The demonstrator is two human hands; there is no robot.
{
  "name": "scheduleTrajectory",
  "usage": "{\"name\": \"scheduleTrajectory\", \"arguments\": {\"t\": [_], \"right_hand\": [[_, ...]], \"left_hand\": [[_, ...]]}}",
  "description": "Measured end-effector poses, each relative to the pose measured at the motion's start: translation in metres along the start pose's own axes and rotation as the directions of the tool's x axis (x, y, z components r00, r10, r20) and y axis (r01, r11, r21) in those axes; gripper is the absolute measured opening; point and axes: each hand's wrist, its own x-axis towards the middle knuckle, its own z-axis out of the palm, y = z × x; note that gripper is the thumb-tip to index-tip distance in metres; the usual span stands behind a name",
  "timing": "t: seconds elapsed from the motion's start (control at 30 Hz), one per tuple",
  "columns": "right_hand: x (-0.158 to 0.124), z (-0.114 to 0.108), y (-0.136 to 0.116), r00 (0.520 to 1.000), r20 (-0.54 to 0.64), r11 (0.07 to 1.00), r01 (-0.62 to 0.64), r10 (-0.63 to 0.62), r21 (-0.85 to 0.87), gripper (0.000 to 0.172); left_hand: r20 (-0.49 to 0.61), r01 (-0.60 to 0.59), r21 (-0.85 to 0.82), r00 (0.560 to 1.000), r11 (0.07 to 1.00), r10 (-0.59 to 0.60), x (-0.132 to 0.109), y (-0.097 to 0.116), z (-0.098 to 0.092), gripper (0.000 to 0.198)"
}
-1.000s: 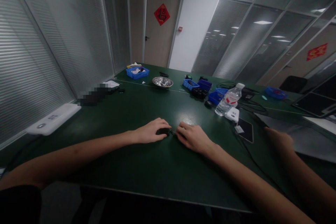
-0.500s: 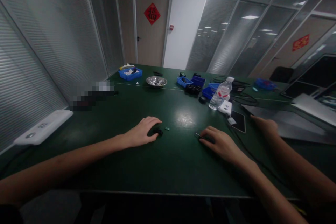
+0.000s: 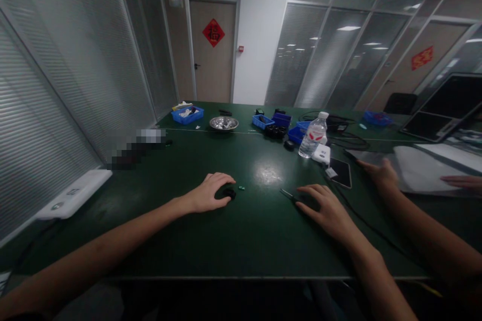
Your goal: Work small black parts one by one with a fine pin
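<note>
My left hand (image 3: 211, 193) rests on the green table with thumb and fingers apart, curved around a small black part (image 3: 229, 193). The thumb lies close beside that part; I cannot tell whether it touches. Just right of it is a tiny green piece (image 3: 241, 188). My right hand (image 3: 323, 206) is open, thumb and fingers spread. At its fingertips lies a thin tool with a metal shaft (image 3: 287, 193) and a dark end, possibly a small screwdriver; the dark end is hard to make out against the table.
Beyond the hands stand a metal bowl (image 3: 223, 124), a blue tray (image 3: 187, 115), a water bottle (image 3: 314, 135) and a phone (image 3: 340, 172). A white power strip (image 3: 75, 194) lies left. At right, another person's hand (image 3: 382, 175) touches a clear plastic sheet or bag.
My right hand has opened and drawn slightly right, leaving the thin tool on the table. My left hand keeps its curved pose. The other person's hands have shifted the plastic at right.
</note>
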Motion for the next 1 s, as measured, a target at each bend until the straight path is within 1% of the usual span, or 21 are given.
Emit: {"name": "scheduleTrajectory", "arguments": {"t": [0.07, 0.17, 0.23, 0.33, 0.43, 0.5, 0.53, 0.6, 0.63, 0.67, 0.7, 0.73, 0.77, 0.83, 0.9, 0.97, 1.0], "right_hand": [[-0.004, 0.003, 0.003, 0.999, 0.024, 0.999, -0.032, 0.032, 0.028, 0.038], [-0.007, 0.006, 0.003, 0.998, 0.034, 0.998, -0.055, 0.053, 0.043, 0.034], [-0.008, 0.007, 0.002, 0.998, 0.032, 0.996, -0.064, 0.062, 0.055, 0.033], [-0.008, 0.007, 0.004, 0.998, 0.019, 0.994, -0.066, 0.064, 0.090, 0.035], [-0.012, 0.008, 0.008, 0.998, 0.012, 0.990, -0.066, 0.065, 0.127, 0.037], [-0.015, 0.008, 0.009, 0.997, 0.014, 0.986, -0.076, 0.075, 0.149, 0.038], [-0.017, 0.008, 0.010, 0.997, 0.015, 0.984, -0.082, 0.081, 0.159, 0.040], [-0.021, 0.007, 0.009, 0.996, 0.017, 0.980, -0.095, 0.093, 0.175, 0.044], [-0.022, 0.006, 0.009, 0.995, 0.018, 0.978, -0.101, 0.099, 0.182, 0.046], [-0.023, 0.005, 0.009, 0.994, 0.020, 0.976, -0.109, 0.108, 0.186, 0.048], [-0.023, 0.005, 0.009, 0.993, 0.023, 0.975, -0.118, 0.115, 0.189, 0.050], [-0.023, 0.004, 0.008, 0.992, 0.028, 0.974, -0.125, 0.122, 0.191, 0.051], [-0.023, 0.004, 0.008, 0.992, 0.032, 0.973, -0.130, 0.126, 0.192, 0.052], [-0.022, 0.004, 0.009, 0.992, 0.035, 0.973, -0.128, 0.123, 0.190, 0.054], [-0.021, 0.005, 0.009, 0.993, 0.030, 0.976, -0.119, 0.116, 0.183, 0.055], [-0.021, 0.006, 0.010, 0.993, 0.023, 0.977, -0.119, 0.116, 0.179, 0.056], [-0.021, 0.006, 0.010, 0.993, 0.024, 0.976, -0.121, 0.119, 0.180, 0.056]], "left_hand": [[0.001, -0.010, 0.007, 1.000, 1.000, 0.010, 0.000, 0.000, 0.001, 0.047], [-0.017, -0.018, -0.010, 1.000, 1.000, 0.018, 0.001, -0.001, 0.001, 0.030], [-0.032, -0.025, -0.031, 0.999, 0.999, 0.024, 0.001, -0.001, 0.001, 0.022], [-0.042, -0.036, -0.036, 0.999, 0.999, 0.034, 0.002, 0.002, 0.002, 0.022], [-0.036, -0.063, 0.001, 0.997, 0.998, 0.063, 0.003, 0.007, 0.001, 0.023], [-0.044, -0.066, 0.047, 0.997, 0.997, 0.068, 0.004, 0.004, -0.006, 0.025], [-0.064, -0.047, 0.071, 0.997, 0.996, 0.052, 0.004, 0.000, -0.011, 0.027], [-0.164, 0.045, 0.114, 0.986, 0.992, -0.026, 0.005, -0.018, -0.029, 0.031], [-0.226, 0.120, 0.133, 0.970, 0.984, -0.088, 0.004, -0.031, -0.041, 0.034], [-0.303, 0.212, 0.154, 0.940, 0.965, -0.158, 0.002, -0.045, -0.053, 0.037], [-0.358, 0.315, 0.190, 0.904, 0.930, -0.233, -0.002, -0.060, -0.066, 0.038], [-0.415, 0.428, 0.236, 0.856, 0.873, -0.308, -0.007, -0.076, -0.078, 0.038], [-0.463, 0.500, 0.247, 0.814, 0.830, -0.352, -0.013, -0.090, -0.088, 0.038], [-0.526, 0.598, 0.257, 0.745, 0.759, -0.409, -0.028, -0.115, -0.105, 0.037], [-0.572, 0.673, 0.261, 0.685, 0.692, -0.451, -0.042, -0.133, -0.115, 0.035], [-0.596, 0.725, 0.261, 0.641, 0.638, -0.484, -0.053, -0.144, -0.120, 0.033], [-0.601, 0.741, 0.262, 0.626, 0.618, -0.497, -0.057, -0.147, -0.121, 0.032]]}}
